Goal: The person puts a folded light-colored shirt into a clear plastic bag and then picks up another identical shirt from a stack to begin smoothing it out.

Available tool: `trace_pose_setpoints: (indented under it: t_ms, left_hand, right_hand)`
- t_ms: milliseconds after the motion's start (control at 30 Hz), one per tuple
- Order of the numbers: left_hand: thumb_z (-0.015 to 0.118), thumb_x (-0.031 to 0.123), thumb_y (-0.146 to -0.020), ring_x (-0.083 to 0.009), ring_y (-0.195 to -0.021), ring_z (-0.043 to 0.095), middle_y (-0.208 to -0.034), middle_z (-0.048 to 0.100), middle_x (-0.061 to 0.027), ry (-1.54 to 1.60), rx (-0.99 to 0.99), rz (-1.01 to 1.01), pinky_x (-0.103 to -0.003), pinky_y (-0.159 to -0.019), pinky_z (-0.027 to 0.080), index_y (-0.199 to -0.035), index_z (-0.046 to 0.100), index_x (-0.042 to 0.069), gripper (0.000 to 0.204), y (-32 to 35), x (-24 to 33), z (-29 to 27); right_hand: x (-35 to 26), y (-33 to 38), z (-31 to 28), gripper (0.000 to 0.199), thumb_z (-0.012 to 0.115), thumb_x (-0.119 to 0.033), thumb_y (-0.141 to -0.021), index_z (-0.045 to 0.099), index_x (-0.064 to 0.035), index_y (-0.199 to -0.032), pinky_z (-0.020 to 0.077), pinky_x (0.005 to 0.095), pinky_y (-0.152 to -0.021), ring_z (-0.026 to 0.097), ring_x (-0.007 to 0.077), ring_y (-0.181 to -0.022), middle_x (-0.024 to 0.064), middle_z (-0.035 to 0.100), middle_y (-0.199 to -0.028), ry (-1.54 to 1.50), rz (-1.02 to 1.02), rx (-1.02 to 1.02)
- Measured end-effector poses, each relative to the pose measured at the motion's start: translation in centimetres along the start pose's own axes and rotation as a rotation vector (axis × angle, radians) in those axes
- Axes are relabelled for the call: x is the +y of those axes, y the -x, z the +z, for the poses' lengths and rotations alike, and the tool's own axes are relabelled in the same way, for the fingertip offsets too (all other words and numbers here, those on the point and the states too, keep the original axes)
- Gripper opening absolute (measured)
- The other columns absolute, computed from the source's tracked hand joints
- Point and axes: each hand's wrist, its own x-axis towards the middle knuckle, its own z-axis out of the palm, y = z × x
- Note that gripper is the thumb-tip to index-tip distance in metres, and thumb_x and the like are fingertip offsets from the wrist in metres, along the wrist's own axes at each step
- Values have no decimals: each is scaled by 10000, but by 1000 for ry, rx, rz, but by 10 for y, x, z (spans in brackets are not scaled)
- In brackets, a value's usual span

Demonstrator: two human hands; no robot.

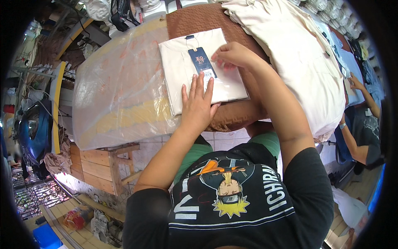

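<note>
A folded cream shirt (177, 68) in a clear plastic bag lies in front of me, slightly tilted. A dark blue hang tag (199, 61) on a thin loop rests on its front, with a white barcode label at its lower end. My left hand (196, 101) lies flat on the lower part of the packed shirt, fingers spread, fingertips by the tag's lower end. Just right of the tag, my right hand (234, 55) hovers over or touches the bag. Its fingers are curled together and slightly blurred; whatever they may pinch is hidden.
Beneath the shirt is a brown patterned cloth (195, 18). Plastic sheeting (120, 83) covers the surface on the left. A pile of cream fabric (290, 62) lies at the right. A wooden bench (97, 166) stands lower left. Another person's arm (352, 139) reaches in at far right.
</note>
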Motion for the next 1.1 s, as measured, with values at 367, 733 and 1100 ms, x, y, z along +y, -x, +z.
trace_pose_setpoints:
  t_ms: [367,733,1100]
  left_hand:
    - [666,258,-764,-365,-1333,211,-1444,185,-214,48,-11,-8,-556,-1041,160,-1403,232,66,796,1,0,-2]
    - [666,261,-765,-368,-1334,203,-1445,172,-221,40,-10,-3,-561,-1042,155,-1403,233,71,795,-1,-1,0]
    - [670,269,-762,-371,-1334,202,-1433,187,-225,55,-18,-7,-570,-1037,155,-1392,259,72,778,-1,-2,0]
  right_hand:
    - [-10,-72,13,192,559,-63,-698,686,-119,-830,486,349,-703,621,246,-819,109,660,-836,530,-269,203]
    - [-23,-65,16,185,534,-72,-698,685,-92,-802,483,355,-694,632,264,-762,121,664,-808,754,-237,147]
    - [-19,-92,15,198,565,-105,-718,707,-137,-853,486,377,-753,631,285,-839,132,658,-900,664,-325,377]
